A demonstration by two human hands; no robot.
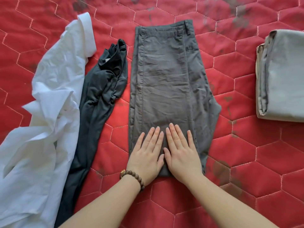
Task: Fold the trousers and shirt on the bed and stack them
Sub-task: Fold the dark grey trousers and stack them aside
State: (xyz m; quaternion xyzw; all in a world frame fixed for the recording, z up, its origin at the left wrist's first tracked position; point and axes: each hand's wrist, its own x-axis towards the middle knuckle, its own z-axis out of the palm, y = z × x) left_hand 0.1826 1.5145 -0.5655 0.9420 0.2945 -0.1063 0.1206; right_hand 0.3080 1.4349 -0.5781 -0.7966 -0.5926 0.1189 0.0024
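Observation:
Dark grey trousers point(164, 76) lie folded lengthwise in the middle of the red quilted bed point(246, 162), waistband at the far end. My left hand point(147, 155) and my right hand point(181, 153) press flat, side by side, on the trousers' near end, fingers straight. A crumpled white shirt point(49, 112) lies unfolded along the left. Between the shirt and the trousers lies a rumpled black garment point(100, 89).
A folded light grey garment point(283, 76) sits at the right edge of the bed. A wooden bead bracelet point(133, 176) is on my left wrist. Bare red quilt lies between the trousers and the folded grey garment.

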